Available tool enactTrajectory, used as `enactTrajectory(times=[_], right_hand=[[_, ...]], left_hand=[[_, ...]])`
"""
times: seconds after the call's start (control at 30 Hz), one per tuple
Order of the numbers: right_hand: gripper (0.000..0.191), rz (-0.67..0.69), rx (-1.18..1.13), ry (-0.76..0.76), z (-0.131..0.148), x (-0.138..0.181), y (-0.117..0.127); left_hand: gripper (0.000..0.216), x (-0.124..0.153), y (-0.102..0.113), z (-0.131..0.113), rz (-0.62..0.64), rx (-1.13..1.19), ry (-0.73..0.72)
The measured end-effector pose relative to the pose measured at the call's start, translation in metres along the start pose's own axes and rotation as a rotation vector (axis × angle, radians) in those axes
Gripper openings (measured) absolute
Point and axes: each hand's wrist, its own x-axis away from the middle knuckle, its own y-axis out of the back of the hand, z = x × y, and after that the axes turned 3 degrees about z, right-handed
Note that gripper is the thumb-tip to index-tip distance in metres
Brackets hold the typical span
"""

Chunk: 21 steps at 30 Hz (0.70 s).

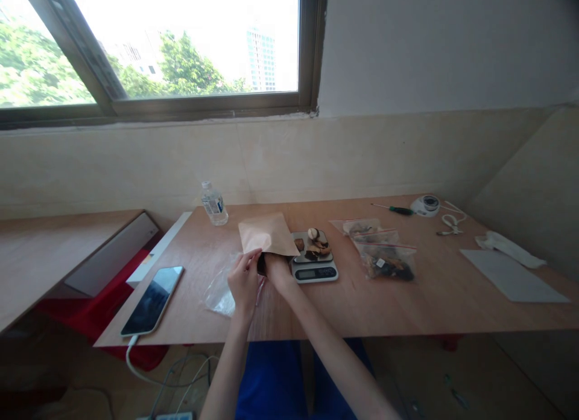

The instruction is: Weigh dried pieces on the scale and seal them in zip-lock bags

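Observation:
My left hand (pixel 244 276) pinches the near, left edge of the mouth of a brown paper bag (pixel 266 232). From the near side my right hand (pixel 275 267) reaches into the bag, and its fingers are hidden there. The bag is tilted, its mouth facing me. Right of the bag stands a small kitchen scale (pixel 316 274) with a display. Several brown and black dried pieces, perhaps mushrooms (pixel 318 247), and one pale round piece (pixel 313 233) lie on its plate. A clear plastic bag (pixel 219 292) lies flat under my left wrist.
Several zip bags of dark dried pieces (pixel 388 264) lie right of the scale. Farther right are a screwdriver (pixel 400 210), a white dome camera (pixel 425 205) with cable, and a white sheet (pixel 511 278). A water bottle (pixel 214 204) and a charging phone (pixel 152 300) are on the left.

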Motion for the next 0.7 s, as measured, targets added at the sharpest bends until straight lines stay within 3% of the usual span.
enactTrajectory(times=[0.3,0.53,0.7], right_hand=[[0.041,0.021,0.082,0.069,-0.003,0.000,-0.002],[0.035,0.069,-0.083,0.108,-0.007,0.019,0.006],[0.033,0.059,-0.164,0.057,-0.009,0.030,0.011]], left_hand=[[0.022,-0.001,0.001,0.001,0.009,0.023,0.020],[0.021,-0.001,0.001,0.002,0.014,0.036,0.030],[0.022,-0.001,0.000,0.003,0.018,0.028,0.032]])
